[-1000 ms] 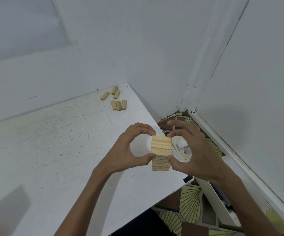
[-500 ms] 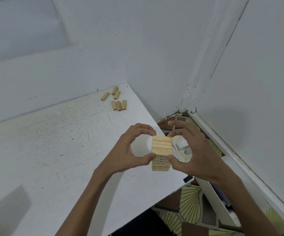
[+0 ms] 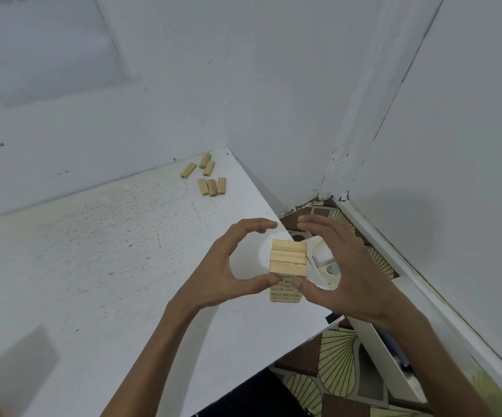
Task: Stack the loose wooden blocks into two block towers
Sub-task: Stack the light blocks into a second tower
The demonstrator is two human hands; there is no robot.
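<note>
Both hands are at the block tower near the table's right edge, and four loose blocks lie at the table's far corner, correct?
No: the head view shows six loose blocks at the far corner, not four. The rest stands.

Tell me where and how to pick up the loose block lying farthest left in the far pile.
Pinch the leftmost block across its long sides at mid-length, coming from above. It lies flat on the table, apart from its neighbours, so both long sides are free.
</note>
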